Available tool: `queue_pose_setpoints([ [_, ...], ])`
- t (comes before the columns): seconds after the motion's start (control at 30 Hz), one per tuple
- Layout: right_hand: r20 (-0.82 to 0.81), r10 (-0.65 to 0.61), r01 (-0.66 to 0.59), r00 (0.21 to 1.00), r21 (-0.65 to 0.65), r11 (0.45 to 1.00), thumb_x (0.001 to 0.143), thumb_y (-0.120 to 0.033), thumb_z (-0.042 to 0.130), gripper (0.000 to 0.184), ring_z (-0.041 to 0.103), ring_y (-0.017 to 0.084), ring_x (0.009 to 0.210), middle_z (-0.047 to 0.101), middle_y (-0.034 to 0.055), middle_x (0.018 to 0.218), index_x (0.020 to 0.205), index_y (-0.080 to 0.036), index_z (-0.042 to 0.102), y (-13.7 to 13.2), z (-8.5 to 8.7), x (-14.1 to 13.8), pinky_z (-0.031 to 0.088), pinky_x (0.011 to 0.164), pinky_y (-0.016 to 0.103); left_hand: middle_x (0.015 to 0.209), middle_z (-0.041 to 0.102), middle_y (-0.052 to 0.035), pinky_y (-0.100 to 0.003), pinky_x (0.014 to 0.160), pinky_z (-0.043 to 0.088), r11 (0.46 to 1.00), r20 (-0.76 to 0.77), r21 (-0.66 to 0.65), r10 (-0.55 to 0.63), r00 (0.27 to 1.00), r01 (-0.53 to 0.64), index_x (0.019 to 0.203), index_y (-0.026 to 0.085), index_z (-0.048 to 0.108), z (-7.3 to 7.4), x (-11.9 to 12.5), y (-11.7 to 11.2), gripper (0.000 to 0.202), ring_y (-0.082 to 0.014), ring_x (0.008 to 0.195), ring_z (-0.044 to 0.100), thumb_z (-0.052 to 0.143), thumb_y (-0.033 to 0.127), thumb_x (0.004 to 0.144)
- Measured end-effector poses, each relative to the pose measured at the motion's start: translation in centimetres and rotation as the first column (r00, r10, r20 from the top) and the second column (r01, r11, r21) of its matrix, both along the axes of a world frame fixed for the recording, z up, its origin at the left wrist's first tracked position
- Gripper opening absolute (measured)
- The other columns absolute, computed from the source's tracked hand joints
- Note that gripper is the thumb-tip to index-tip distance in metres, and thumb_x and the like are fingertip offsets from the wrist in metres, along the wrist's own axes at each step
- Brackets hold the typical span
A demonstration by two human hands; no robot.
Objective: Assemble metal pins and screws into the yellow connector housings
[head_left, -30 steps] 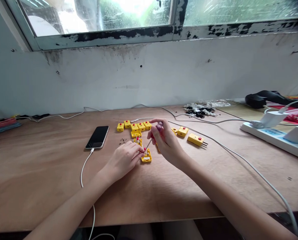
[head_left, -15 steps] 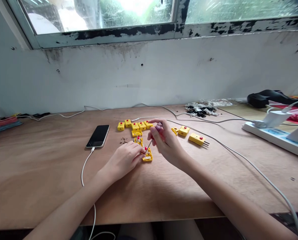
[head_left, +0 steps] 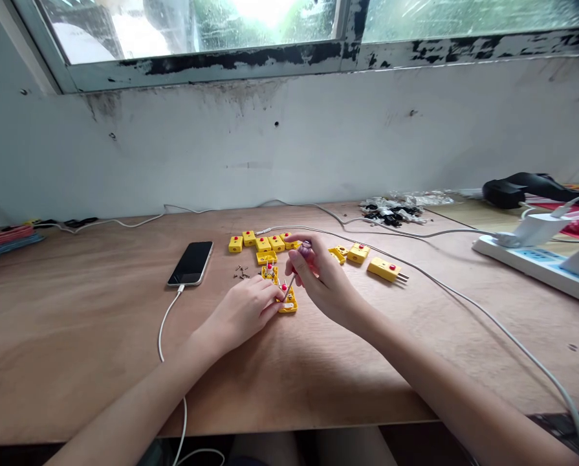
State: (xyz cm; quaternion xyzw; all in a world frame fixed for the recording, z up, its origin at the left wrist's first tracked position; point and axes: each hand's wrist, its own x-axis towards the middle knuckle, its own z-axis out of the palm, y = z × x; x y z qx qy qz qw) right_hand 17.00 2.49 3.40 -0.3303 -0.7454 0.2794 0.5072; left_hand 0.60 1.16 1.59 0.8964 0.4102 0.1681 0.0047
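Observation:
My right hand (head_left: 328,285) is closed around a screwdriver (head_left: 305,248) with a clear purplish handle. Its thin shaft slants down to the left, and the tip meets an opened yellow connector housing (head_left: 290,307) with a red part and metal pieces inside. The fingers of my left hand (head_left: 244,309) pinch the left side of that housing against the tabletop, hiding part of it. Just beyond lies another opened yellow connector (head_left: 269,272), and behind it a yellow cover (head_left: 266,257). Small screws (head_left: 241,272) are scattered to the left of these.
Several closed yellow connectors (head_left: 262,244) stand in back. At right lie more yellow pieces (head_left: 358,252) and a connector with two pins (head_left: 387,270). A charging phone (head_left: 191,264) is at left. White cables cross toward a power strip (head_left: 536,262). Black and white parts (head_left: 393,211) lie by the wall.
The screwdriver handle has tipped slightly left as my right fingers shifted on it. My left hand keeps its hold on the housing, nearly unmoved.

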Motion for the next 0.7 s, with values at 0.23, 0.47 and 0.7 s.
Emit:
queue_pose_setpoints([
  [0.23, 0.052, -0.042, 0.042, 0.998, 0.018, 0.999, 0.093, -0.037, 0.039, 0.024, 0.048, 0.011, 0.058, 0.051, -0.0017, 0.07, 0.11, -0.021, 0.045, -0.22, 0.25, 0.09, 0.043, 0.056, 0.026, 0.083, 0.065, -0.0004, -0.029, 0.073, 0.045, 0.99, 0.143, -0.134, 0.067, 0.987, -0.048, 0.081, 0.02, 0.062, 0.16, 0.18, -0.23, 0.008, -0.0174, 0.081, 0.058, 0.056, 0.023, 0.085],
  [0.47, -0.001, -0.067, 0.067, 0.998, 0.051, 0.996, 0.09, -0.032, 0.048, 0.027, 0.049, 0.01, 0.055, 0.05, -0.003, 0.07, 0.115, -0.024, 0.048, -0.35, 0.03, -0.24, 0.042, 0.049, 0.024, 0.074, 0.061, 0.0012, -0.028, 0.066, 0.043, 0.958, 0.223, -0.263, 0.175, 0.959, -0.114, 0.078, 0.022, 0.065, 0.07, 0.19, -0.39, 0.01, -0.0157, 0.069, 0.054, 0.057, 0.027, 0.082],
  [0.7, 0.056, 0.027, -0.031, 0.998, 0.073, 0.997, 0.097, -0.031, 0.029, 0.034, 0.053, 0.009, 0.059, 0.058, 0.0023, 0.088, 0.128, -0.028, 0.044, -0.59, 0.22, 0.24, 0.048, 0.058, 0.027, 0.069, 0.058, 0.0014, -0.027, 0.064, 0.042, 0.96, 0.248, -0.259, 0.171, 0.954, -0.105, 0.077, 0.022, 0.065, -0.19, 0.24, -0.35, 0.012, -0.0153, 0.066, 0.052, 0.057, 0.029, 0.081],
])
